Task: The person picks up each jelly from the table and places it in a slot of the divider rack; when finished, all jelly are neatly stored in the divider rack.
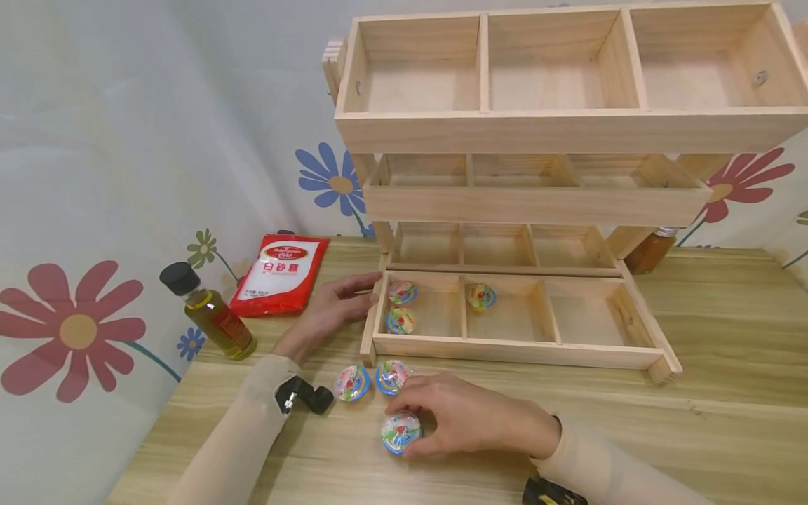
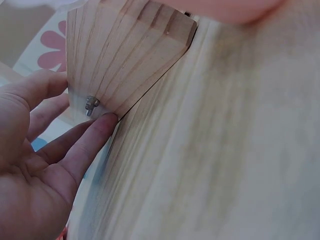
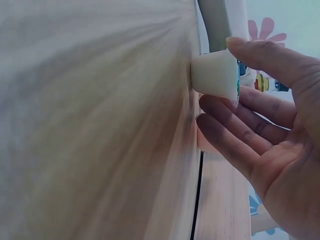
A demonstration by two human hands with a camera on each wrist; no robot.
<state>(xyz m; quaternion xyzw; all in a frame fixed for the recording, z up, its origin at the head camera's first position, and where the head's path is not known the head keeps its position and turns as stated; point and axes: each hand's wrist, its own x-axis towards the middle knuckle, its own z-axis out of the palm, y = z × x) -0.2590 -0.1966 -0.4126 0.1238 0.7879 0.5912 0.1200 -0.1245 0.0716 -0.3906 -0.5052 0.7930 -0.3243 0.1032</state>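
Observation:
My right hand (image 1: 463, 414) has its thumb and fingers around a small jelly cup (image 1: 400, 433) with a printed foil lid. In the right wrist view this cup (image 3: 215, 75) is pale and stands on the table, thumb at its lid's rim. Two more jelly cups, one at the left (image 1: 351, 384) and one beside it (image 1: 391, 376), lie just beyond, before the wooden rack (image 1: 517, 354). Fingers extended, my left hand (image 1: 334, 308) touches the rack's left side, near a metal bolt (image 2: 91, 104). Two cups sit in the bottom tier's left compartment, another cup (image 1: 481, 297) in its middle one.
Left of the rack are a red and white bag (image 1: 280, 275) and an oil bottle (image 1: 217, 319) with a black cap. A jar (image 1: 653, 251) of reddish-brown contents stands behind the rack's right side. The upper tiers (image 1: 543, 133) overhang the bottom one.

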